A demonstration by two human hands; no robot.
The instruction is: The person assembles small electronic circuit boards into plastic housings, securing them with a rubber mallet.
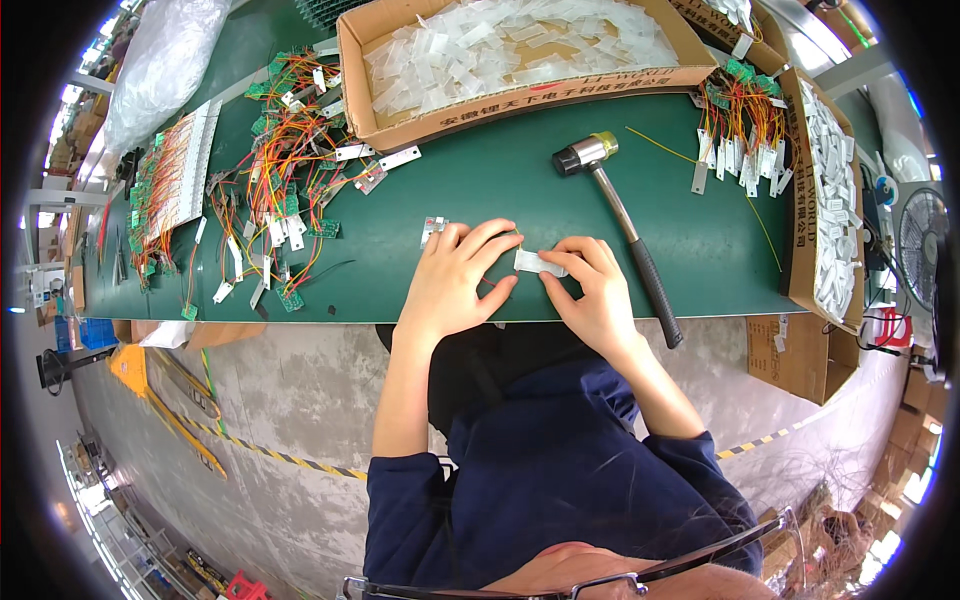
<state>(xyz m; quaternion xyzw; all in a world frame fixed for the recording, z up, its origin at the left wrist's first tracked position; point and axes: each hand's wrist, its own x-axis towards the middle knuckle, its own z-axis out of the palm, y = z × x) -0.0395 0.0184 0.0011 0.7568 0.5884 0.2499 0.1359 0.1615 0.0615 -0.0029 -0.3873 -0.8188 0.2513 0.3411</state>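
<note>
Near the table's front edge, my right hand (592,295) grips a small white translucent plastic piece (540,263) between thumb and fingers. Just left of it is my left hand (455,280), fingers bent over the table and the thumb apart from them. Its fingertips are close to the piece's left end, where thin wire shows; a bit of red wire appears by the thumb. Beyond the left hand lies a small silvery plate with a white part (433,231). A mallet (632,225) with a black grip lies right of my right hand, its grip overhanging the front edge.
A cardboard box (530,95) of translucent pieces stands at the back. Wired green circuit boards (285,180) lie heaped at left, with another bundle (742,125) at right. A second box (805,200) of white pieces lines the right edge. A plastic bag (165,65) lies far left.
</note>
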